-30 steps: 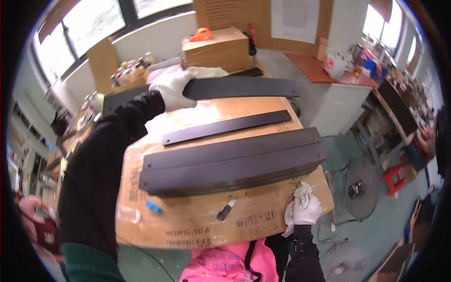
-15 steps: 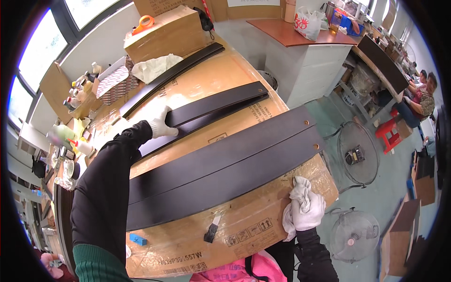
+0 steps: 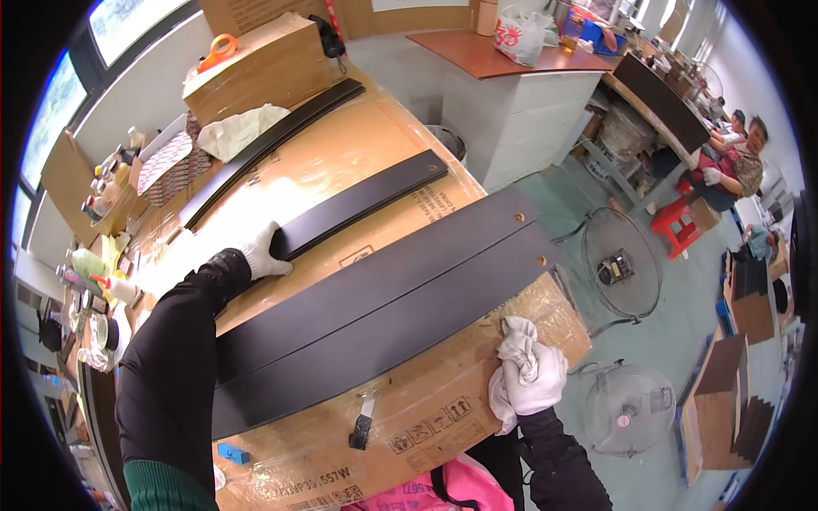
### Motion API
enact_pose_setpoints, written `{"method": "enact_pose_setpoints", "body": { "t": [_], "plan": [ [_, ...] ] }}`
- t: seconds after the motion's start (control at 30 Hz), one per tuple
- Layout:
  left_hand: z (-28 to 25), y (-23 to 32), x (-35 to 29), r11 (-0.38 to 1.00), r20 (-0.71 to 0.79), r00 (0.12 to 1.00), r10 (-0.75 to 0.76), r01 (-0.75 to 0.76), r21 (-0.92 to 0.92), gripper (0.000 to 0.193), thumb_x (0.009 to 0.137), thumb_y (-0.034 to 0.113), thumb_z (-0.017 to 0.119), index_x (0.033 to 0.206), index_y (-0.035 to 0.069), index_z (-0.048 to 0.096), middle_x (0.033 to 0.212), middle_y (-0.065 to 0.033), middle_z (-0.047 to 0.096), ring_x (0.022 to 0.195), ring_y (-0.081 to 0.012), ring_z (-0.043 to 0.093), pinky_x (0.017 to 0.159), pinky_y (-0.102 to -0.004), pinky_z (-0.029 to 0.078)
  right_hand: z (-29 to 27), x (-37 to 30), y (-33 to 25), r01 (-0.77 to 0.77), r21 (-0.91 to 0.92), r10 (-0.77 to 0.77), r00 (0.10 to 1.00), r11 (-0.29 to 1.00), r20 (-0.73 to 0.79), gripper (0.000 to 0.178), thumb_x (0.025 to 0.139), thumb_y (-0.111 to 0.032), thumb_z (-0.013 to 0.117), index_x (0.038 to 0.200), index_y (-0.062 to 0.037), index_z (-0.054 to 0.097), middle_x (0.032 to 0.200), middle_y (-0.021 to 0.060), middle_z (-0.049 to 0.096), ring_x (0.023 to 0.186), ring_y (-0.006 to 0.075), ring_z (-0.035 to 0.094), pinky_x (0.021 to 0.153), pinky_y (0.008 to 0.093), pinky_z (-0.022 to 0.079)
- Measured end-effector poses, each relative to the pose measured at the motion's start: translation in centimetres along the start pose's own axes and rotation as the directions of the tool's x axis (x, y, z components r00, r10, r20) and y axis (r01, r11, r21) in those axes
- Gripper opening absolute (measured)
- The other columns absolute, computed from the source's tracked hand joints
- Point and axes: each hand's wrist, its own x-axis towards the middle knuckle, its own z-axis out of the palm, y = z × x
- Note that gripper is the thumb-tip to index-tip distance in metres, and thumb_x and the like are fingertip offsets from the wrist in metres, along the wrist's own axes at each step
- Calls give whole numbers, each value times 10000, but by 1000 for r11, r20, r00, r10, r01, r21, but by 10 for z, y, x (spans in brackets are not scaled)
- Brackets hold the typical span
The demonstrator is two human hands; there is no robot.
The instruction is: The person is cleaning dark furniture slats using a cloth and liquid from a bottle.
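Observation:
My left hand (image 3: pixel 263 253), in a white glove, reaches across and grips the near-left end of a narrow dark board (image 3: pixel 362 204), its thumb and fingers at either edge. That board lies flush on another in a stack. Nearer to me are two wider dark boards (image 3: pixel 400 281) lying side by side, each with a small hole at its right end. My gloved right hand (image 3: pixel 537 381) is closed on a crumpled white cloth (image 3: pixel 520 342) at the cardboard's right front edge. Between the boards and the front edge lies a black-handled scraper (image 3: pixel 362 426).
Another dark strip (image 3: pixel 273 149) lies farther back. Behind it stand a cardboard box (image 3: pixel 256 72) with an orange tape dispenser (image 3: pixel 218 53) on top. Bottles (image 3: pixel 106 187) crowd the left side. A small blue block (image 3: pixel 233 454) is in front. Floor fans (image 3: pixel 629 409) stand right; a person sits farther off.
The upper narrow board has come down into line with the one beneath, closing the gap between them. My right hand stays on the cloth. The whole view has shifted slightly.

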Motion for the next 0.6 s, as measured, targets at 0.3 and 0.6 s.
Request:
{"method": "enact_pose_setpoints", "body": {
  "t": [0.3, 0.6],
  "plan": [
    [-78, 24, -15, 982, -65, 979, 191, -191, 6, 778, 806, 539, 802, 1351, 14, 623, 1233, -202, 704, 1138, -355, 692, 999, -433, 551, -2, -1, 2, -2, -65, 0, 999, 998, -37, 389, 717, -233, 897, 1020, -93, 699, 890, 143, 676, 856, 386, 651, 803, 503, 490],
    [-85, 59, -169, 933, -176, 917, 358, -357, 37, 681, 832, 395, 849, 1311, -21, 600, 1194, -234, 684, 1123, -388, 667, 974, -461, 542, -3, -1, 6, -95, -124, 108, 989, 988, 99, 373, 793, -437, 801, 1022, -149, 739, 912, 100, 710, 909, 352, 686, 843, 506, 514]
  ]
}}
